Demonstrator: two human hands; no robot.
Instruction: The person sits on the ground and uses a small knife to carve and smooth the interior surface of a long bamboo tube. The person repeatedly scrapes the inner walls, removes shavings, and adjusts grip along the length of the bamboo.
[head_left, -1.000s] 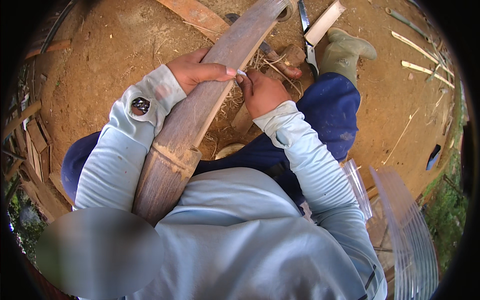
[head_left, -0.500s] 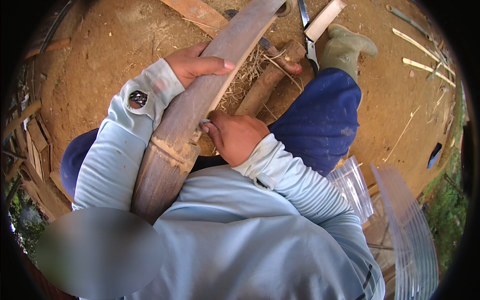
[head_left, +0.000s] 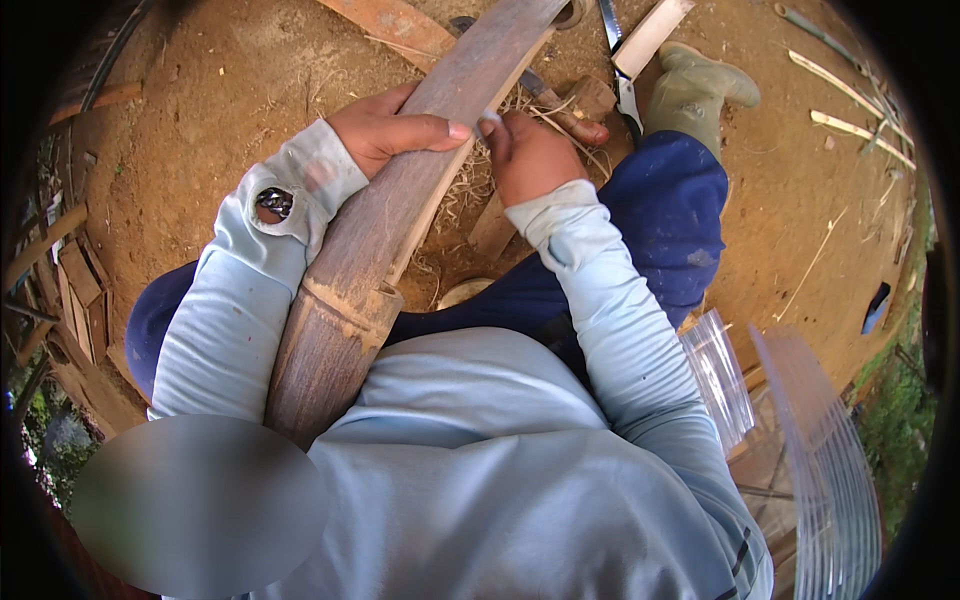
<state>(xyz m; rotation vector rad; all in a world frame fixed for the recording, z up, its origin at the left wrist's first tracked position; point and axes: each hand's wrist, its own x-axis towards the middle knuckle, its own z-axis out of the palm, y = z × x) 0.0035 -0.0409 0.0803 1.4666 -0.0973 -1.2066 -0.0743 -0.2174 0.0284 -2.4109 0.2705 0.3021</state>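
Note:
A long, thick bamboo pole, brown-grey with a ringed node, slants from my lap to the far top of the view; its right edge shows a pale cut face. My left hand is wrapped round its upper part, the thumb lying across the top near that edge. Closed in a pinch, my right hand is just right of the same edge, close to my left thumb. A small pale piece shows at its fingertips; its kind is too small to make out.
Thin shavings lie on the dirt floor below the pole. Beyond my right hand are a wooden-handled tool, a log, a folding saw and a split bamboo piece. Clear corrugated sheets stand at the right.
My right hand has moved up and away along the pole's right edge, from near the node to beside my left thumb. My left hand and the pole have stayed in place.

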